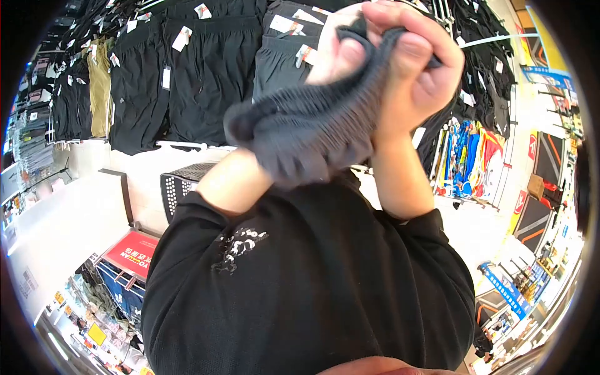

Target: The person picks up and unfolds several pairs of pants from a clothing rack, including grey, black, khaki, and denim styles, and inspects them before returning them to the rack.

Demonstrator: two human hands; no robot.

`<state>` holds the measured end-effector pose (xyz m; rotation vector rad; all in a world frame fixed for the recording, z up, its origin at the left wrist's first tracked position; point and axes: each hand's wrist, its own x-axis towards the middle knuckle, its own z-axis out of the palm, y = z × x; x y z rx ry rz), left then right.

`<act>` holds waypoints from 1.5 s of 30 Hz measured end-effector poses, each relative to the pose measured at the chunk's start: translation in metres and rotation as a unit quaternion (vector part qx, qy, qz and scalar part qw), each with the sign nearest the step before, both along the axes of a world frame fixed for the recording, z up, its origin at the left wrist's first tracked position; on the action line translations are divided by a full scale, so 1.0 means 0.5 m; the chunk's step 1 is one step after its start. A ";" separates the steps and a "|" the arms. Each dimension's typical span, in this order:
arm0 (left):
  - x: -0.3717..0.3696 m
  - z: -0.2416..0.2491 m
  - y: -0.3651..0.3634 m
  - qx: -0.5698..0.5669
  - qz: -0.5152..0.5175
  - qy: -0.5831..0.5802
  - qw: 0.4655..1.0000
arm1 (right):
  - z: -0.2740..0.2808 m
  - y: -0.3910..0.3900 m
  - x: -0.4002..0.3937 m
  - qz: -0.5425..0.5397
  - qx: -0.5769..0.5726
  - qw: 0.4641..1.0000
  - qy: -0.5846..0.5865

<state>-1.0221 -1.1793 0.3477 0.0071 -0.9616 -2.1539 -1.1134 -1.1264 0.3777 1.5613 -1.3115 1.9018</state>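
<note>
A bunched dark grey garment (312, 134) with a ribbed, gathered elastic band hangs in front of my chest, slightly blurred. Its folds hide what kind of garment it is. My right hand (428, 65) is closed on its upper end, fingers curled over the cloth. Beside it, my left hand (337, 59) pinches the same end, its thumb against the dark fabric. The garment covers part of my left wrist and forearm. Both forearms are raised and bare below my pushed-up black sleeves.
Black shorts (209, 69) with white tags hang on a rack ahead, with grey shorts (275, 65) beside them. A black perforated basket (181, 181) stands below. Colourful clothes (469, 159) hang at the right. A red sign (132, 253) is at the lower left.
</note>
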 end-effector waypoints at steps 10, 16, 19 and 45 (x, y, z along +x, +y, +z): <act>0.016 -0.065 -0.051 -0.193 0.195 -0.127 0.953 | 0.021 0.089 0.022 0.227 0.235 0.816 -0.477; 0.008 0.044 -0.124 -0.414 0.268 -0.128 0.860 | 0.011 0.095 -0.034 0.189 0.405 0.860 -0.246; 0.019 0.041 -0.143 -0.407 0.244 -0.036 0.880 | 0.038 0.082 -0.011 0.029 0.307 0.938 -0.160; 0.455 -0.500 -0.100 -0.396 0.254 -0.556 0.686 | -0.688 0.060 0.022 -0.103 0.649 0.753 0.034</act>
